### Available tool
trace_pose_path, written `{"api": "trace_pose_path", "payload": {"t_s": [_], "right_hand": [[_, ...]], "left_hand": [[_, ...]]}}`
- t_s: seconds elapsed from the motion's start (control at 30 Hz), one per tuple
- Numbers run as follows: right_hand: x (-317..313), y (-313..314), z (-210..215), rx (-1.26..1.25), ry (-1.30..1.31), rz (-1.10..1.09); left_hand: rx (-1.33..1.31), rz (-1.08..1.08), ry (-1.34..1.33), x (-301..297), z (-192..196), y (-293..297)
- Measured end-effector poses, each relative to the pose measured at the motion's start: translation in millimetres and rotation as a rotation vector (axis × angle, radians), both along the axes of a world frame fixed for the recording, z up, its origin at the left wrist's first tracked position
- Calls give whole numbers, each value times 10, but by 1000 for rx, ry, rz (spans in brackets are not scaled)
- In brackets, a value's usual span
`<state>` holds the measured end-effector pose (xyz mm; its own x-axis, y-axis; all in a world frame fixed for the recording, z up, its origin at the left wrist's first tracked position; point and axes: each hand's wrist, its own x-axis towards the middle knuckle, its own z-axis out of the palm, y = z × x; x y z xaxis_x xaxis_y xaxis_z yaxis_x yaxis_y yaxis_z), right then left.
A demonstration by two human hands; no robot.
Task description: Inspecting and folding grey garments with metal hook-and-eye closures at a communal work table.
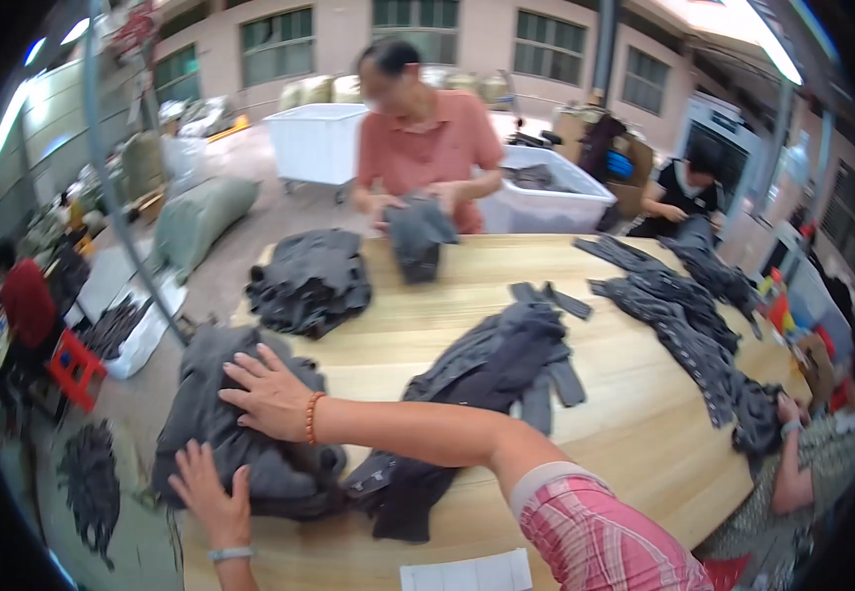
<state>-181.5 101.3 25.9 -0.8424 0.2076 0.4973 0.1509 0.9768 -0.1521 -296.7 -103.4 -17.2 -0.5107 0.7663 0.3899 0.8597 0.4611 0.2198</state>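
Observation:
A thick stack of folded dark grey garments lies at the near left of the table. Flat on its upper part rests my right hand, fingers spread, a beaded bracelet at the wrist. My left hand touches the stack's near left side with its fingers apart and a pale band on the wrist. Neither hand grips anything. Right of the stack, a loose pile of dark garments spreads over the middle, partly hidden behind my right forearm.
On the wooden table are another stack and a row of garments. Across it, a person in a salmon shirt holds a dark garment. Other people work at the right. White bins stand behind. White paper lies nearby.

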Motion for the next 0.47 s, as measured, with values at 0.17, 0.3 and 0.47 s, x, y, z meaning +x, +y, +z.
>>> {"api": "trace_pose_path", "payload": {"t_s": [0.17,0.3,0.47], "right_hand": [[1573,278,70,59,155,-240],[3825,229,-333,95,-4,-684],[5836,-183,-767,-42,-68,-1220]], "left_hand": [[-93,74,66,-332,-118,-88],[138,58,187,-33,-9,107],[272,-74,112,696,238,-33]]}}
